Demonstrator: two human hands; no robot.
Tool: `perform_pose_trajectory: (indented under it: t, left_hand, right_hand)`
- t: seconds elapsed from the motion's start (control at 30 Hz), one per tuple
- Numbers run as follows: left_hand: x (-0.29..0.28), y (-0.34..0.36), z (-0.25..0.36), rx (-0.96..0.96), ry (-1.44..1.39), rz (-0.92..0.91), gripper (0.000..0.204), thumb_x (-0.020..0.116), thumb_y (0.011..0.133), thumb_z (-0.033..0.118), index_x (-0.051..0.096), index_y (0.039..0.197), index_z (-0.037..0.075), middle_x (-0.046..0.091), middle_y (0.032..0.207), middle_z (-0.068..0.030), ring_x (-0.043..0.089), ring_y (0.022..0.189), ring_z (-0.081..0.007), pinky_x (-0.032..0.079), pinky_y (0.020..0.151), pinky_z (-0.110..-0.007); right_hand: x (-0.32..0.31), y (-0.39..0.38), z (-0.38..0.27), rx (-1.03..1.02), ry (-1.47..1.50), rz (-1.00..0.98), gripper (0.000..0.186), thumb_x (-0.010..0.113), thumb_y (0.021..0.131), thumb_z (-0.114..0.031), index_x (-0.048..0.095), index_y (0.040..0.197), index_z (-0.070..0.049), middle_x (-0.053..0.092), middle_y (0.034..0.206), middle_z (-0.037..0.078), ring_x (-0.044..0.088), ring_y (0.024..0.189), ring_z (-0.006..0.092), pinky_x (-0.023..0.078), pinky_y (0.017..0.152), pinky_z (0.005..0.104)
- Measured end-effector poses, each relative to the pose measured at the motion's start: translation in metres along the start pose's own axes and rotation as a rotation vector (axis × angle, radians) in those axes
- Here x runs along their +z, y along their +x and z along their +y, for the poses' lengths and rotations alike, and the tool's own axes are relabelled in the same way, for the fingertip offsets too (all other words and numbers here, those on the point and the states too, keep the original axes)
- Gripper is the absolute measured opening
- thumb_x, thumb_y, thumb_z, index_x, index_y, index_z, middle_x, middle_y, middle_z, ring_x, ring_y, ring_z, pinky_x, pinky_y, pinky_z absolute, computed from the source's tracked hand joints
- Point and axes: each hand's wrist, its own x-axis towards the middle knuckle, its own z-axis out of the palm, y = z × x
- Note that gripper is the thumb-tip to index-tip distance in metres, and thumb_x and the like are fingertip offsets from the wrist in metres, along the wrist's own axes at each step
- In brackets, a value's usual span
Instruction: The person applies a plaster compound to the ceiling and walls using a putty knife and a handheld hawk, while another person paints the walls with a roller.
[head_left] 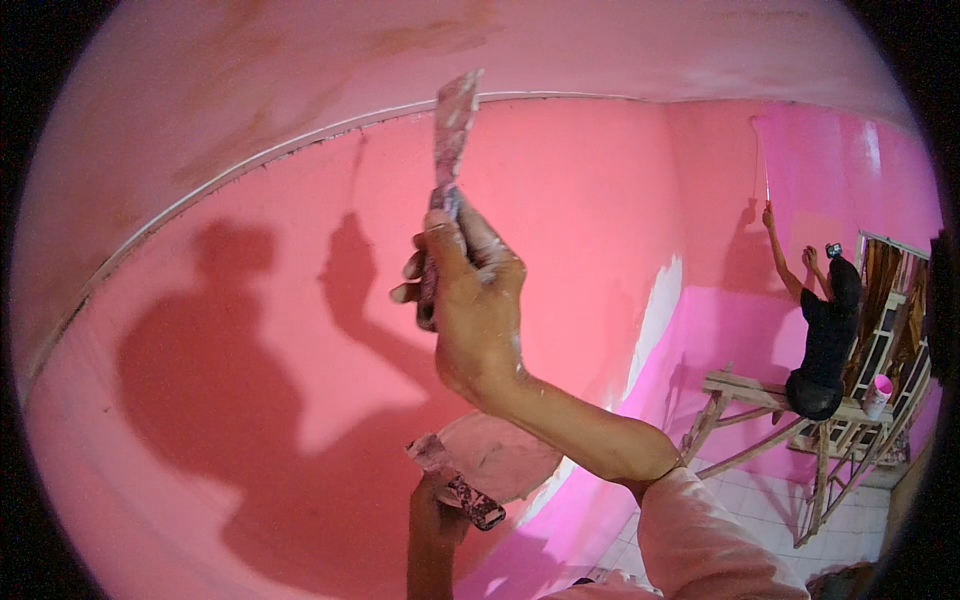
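Note:
My right hand (465, 300) is raised in front of the coral-pink wall (590, 220), its fingers closed around the handle of a putty knife (455, 125) whose smeared blade points up toward the ceiling edge. Lower down, my left hand (435, 505) is closed on a second broad scraper (475, 500) with a dark patterned handle. A wide flat piece coated with pinkish-grey paste (505, 455) shows behind it, partly covered by my right forearm. My shadow falls on the wall at the left.
At right a co-worker (830, 320) in dark clothes with a head camera sits on a wooden scaffold (740, 390), holding a long-handled tool against the magenta wall. A paint bucket (878, 398) stands beside them, near a barred window (900, 300). A stained ceiling (400, 50) curves overhead; tiled floor lies below.

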Motion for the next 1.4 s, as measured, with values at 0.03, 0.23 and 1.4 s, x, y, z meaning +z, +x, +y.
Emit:
perform_pose_trajectory:
  t: [0.03,0.23,1.4]
  left_hand:
    - [-0.001,0.000,-0.002,0.003,0.005,0.001,0.037,0.049,0.076,0.021,0.048,0.107,0.000,0.058,0.090,-0.0120,0.061,0.075,-0.0229,0.053,0.059,-0.035]
    - [-0.005,0.000,-0.006,0.125,0.045,0.081,0.037,0.052,0.074,0.020,0.048,0.105,-0.001,0.058,0.089,-0.0115,0.060,0.072,-0.0229,0.054,0.060,-0.035]
    - [-0.033,-0.008,-0.014,0.103,0.003,0.191,0.026,0.048,0.075,0.019,0.051,0.094,0.001,0.055,0.083,-0.0117,0.058,0.075,-0.0257,0.050,0.061,-0.040]
  right_hand:
    - [-0.005,0.006,0.000,-0.038,0.010,0.015,0.021,0.052,0.088,-0.023,0.054,0.085,-0.002,0.048,0.066,0.002,0.048,0.053,0.0070,0.046,0.045,0.0215]
    - [-0.005,0.047,0.008,-0.163,-0.015,-0.002,0.021,0.051,0.088,-0.024,0.053,0.084,-0.004,0.048,0.063,0.001,0.047,0.049,0.0079,0.040,0.040,0.0202]
    - [0.013,0.029,0.060,-0.396,-0.197,0.005,0.042,0.048,0.089,-0.009,0.037,0.129,0.002,0.045,0.069,-0.001,0.042,0.053,0.0035,0.040,0.044,0.0196]
